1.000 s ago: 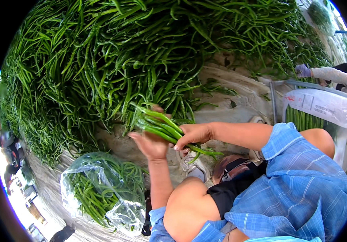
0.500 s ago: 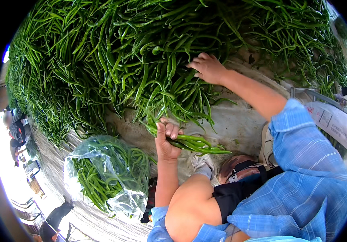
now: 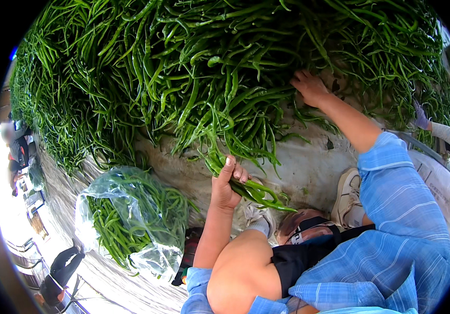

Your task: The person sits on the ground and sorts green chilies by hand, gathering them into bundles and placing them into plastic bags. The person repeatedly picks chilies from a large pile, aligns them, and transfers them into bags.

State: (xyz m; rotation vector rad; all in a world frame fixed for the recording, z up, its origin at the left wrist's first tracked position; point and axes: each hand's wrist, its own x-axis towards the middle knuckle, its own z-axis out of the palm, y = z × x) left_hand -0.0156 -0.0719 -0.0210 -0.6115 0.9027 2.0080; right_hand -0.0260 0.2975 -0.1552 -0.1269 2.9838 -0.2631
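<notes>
Fingers of left hand clamped on pepper bunch; right hand, gone from bunch, now spread on pile, gathering more.

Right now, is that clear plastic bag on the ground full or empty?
Partly full. The clear plastic bag lies slumped on its side with long green peppers showing through; its crumpled lower end looks slack.

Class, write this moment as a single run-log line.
left hand: shut on bunch of green chillies | right hand: open, on chilli pile | clear bag of chillies: at left
</notes>
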